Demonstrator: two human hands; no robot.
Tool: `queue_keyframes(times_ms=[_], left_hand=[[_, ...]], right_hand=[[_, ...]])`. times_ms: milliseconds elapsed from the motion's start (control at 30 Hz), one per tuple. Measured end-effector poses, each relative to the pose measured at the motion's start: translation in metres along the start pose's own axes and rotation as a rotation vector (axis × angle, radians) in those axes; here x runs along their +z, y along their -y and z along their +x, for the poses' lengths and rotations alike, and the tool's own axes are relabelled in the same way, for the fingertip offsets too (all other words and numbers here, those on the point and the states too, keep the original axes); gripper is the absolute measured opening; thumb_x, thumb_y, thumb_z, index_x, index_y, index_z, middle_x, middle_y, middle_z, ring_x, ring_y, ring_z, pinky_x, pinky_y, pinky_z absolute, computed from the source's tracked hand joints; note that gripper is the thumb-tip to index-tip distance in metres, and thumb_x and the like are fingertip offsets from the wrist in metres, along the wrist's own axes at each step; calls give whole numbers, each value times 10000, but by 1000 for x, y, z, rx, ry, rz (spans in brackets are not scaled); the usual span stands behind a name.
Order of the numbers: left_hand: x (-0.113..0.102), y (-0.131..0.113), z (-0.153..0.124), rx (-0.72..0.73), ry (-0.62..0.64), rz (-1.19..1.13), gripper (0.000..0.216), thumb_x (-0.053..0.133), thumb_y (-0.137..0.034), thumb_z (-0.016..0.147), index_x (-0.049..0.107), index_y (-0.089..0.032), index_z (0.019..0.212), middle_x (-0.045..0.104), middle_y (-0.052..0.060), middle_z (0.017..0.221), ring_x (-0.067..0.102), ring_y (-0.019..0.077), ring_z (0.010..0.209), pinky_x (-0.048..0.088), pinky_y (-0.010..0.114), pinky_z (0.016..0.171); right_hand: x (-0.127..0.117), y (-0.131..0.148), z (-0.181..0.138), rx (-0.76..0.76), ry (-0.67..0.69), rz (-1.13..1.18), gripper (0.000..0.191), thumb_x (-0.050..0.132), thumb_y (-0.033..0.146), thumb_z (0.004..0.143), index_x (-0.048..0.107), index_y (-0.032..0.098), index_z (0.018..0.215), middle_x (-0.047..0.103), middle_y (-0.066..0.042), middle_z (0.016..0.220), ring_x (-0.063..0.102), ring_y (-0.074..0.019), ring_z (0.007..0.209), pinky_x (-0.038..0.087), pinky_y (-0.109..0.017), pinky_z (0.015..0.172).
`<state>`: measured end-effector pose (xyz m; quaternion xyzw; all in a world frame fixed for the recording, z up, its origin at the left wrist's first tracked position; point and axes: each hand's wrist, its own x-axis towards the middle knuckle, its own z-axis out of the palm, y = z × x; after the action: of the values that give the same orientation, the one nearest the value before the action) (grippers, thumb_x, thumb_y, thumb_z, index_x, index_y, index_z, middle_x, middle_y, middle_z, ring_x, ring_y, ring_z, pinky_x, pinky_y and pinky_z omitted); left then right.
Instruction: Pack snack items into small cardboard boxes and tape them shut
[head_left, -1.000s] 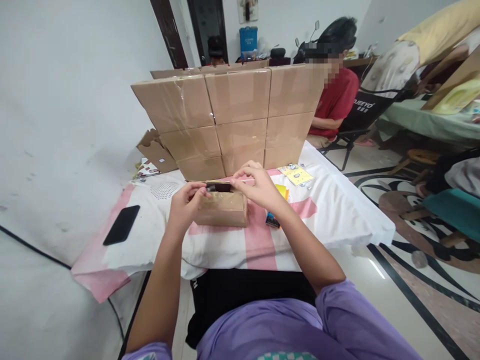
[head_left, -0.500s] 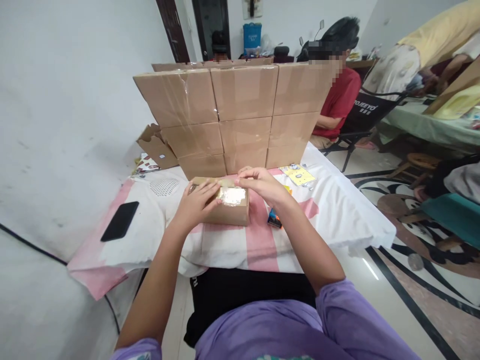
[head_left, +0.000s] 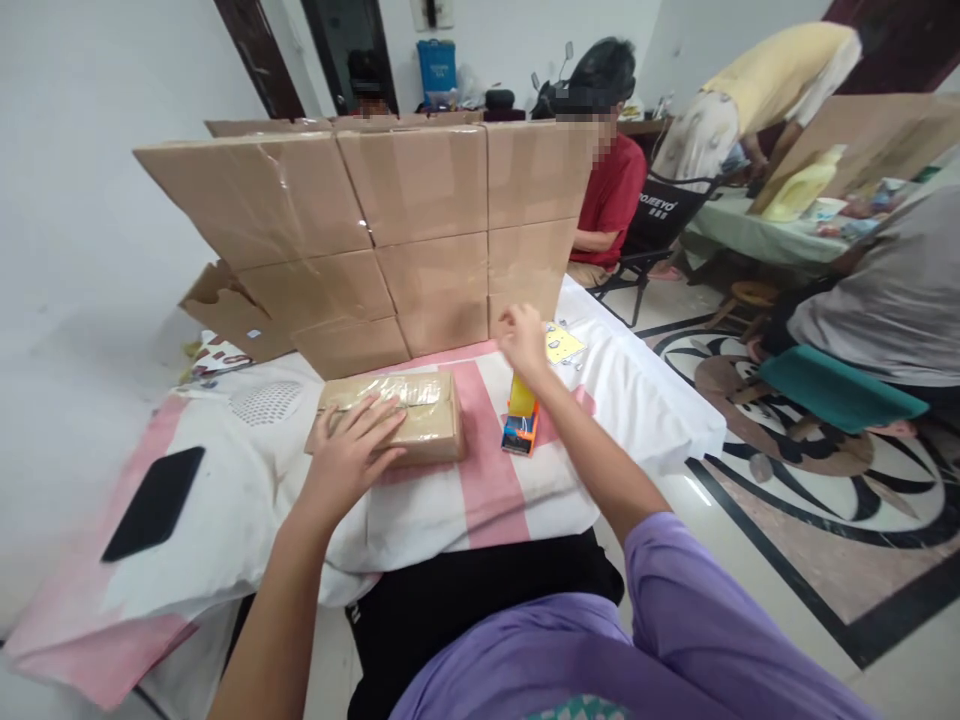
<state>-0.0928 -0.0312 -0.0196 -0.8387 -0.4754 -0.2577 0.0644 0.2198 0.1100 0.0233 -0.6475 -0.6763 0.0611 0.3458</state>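
Head view: left hand point(head_left: 346, 458) lies palm-down, fingers spread, on the box point(head_left: 429, 425), resting on the cloth point(head_left: 431, 520); right hand point(head_left: 523, 342) hovers near the tape dispenser point(head_left: 520, 430), fingers curled, any pinch unclear.

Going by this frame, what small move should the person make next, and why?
Probably slide the left hand along the shiny tape to press it flat: that hand already lies on the small cardboard box with fingers spread, and the tape's glare looks uneven. The right hand is off the box.
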Motion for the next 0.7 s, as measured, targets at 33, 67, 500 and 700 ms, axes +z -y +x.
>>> queue_keyframes(times_ms=[33, 67, 500, 700], left_hand=[[1, 1, -1, 27, -6, -12, 429, 590, -432, 996, 607, -387, 1423, 624, 55, 1486, 548, 329, 1411, 150, 593, 1245], [1, 2, -1, 48, -10, -16, 434, 585, -434, 1002, 593, -386, 1433, 639, 51, 1468, 580, 319, 1380, 140, 581, 1248], [-2, 4, 5, 76, 35, 78, 398, 598, -386, 1010, 594, -303, 1399, 656, 85, 1445, 618, 307, 1342, 198, 537, 1237], [-12, -17, 13, 37, -53, -11, 344, 679, -338, 951, 667, -272, 1288, 704, 99, 1371, 637, 338, 1308, 281, 567, 1196]], right_hand=[[-10, -31, 13, 159, 41, -3, 226, 519, 230, 996, 686, 182, 1139, 670, -129, 1219, 578, -253, 1159, 421, -363, 996], [-18, -62, 25, 264, 50, -21, 238, 498, 235, 1007, 695, 156, 1115, 697, -146, 1163, 612, -248, 1100, 439, -347, 948], [18, -177, 71, 423, 177, 95, 55, 649, 115, 808, 658, 152, 768, 720, -100, 890, 616, -198, 828, 442, -299, 761], [-7, -153, 25, 227, 116, 330, 130, 503, 236, 934, 585, 182, 849, 653, -40, 821, 555, -160, 741, 426, -271, 701]])
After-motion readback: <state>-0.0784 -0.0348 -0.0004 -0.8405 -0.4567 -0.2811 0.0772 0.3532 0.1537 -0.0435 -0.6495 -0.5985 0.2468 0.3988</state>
